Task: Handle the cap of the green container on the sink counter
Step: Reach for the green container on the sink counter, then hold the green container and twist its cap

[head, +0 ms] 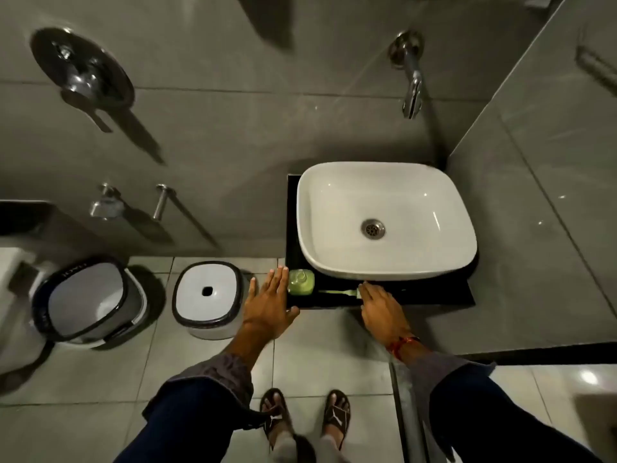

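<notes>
The green container (301,282) stands at the front left corner of the black sink counter (434,294), seen from above, with a clear cap (301,276) on its top. My left hand (268,304) is flat and spread just to the left of the container, fingertips level with it, holding nothing. A green toothbrush (339,292) lies on the counter to the right of the container. My right hand (380,307) rests with its fingertips at the brush end of the toothbrush; whether it grips the toothbrush I cannot tell.
A white basin (317,208) fills most of the counter, under a wall tap (411,81). On the floor to the left stand a white stool (207,297) and a bucket (86,302). A grey wall (534,228) closes the right side.
</notes>
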Tool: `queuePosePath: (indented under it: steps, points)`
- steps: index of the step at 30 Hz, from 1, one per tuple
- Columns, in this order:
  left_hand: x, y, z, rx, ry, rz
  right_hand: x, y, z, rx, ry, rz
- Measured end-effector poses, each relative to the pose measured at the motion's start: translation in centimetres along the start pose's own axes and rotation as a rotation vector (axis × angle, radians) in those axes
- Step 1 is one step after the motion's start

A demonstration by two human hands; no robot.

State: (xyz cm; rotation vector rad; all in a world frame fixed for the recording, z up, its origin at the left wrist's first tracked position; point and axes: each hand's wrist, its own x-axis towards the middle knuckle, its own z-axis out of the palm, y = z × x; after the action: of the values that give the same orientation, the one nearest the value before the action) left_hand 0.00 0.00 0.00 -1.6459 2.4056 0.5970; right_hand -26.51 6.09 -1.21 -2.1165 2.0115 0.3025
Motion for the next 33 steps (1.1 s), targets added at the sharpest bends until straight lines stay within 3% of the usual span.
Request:
queuePosePath:
  steps: [9,15,18,25,33]
  points:
    - [1.1,-0.9,1.4,0.017,0.086,0.029,2.1,-0.3,1.7,0.066,0.083,0.085]
    - [1.0,-1.0,1.4,-0.044,0.08,0.047,0.7,-1.0,-1.3,0.475,0.436,-0.061]
    - [0.8,-0.8,1.5,-0.07,0.093,0.042,0.5,-1.9,-4.3,0.609,0.52,-0.176]
    - [0.7,-0.3,1.9,-0.077,0.113,0.03,1.5,-4.6,-8.1,0.596,0.468,-0.306]
    - [0.7,0.1,2.0,-0.124,0.114,0.027,3.5,-6.8,-9.7,0.445,0.333,-0.309]
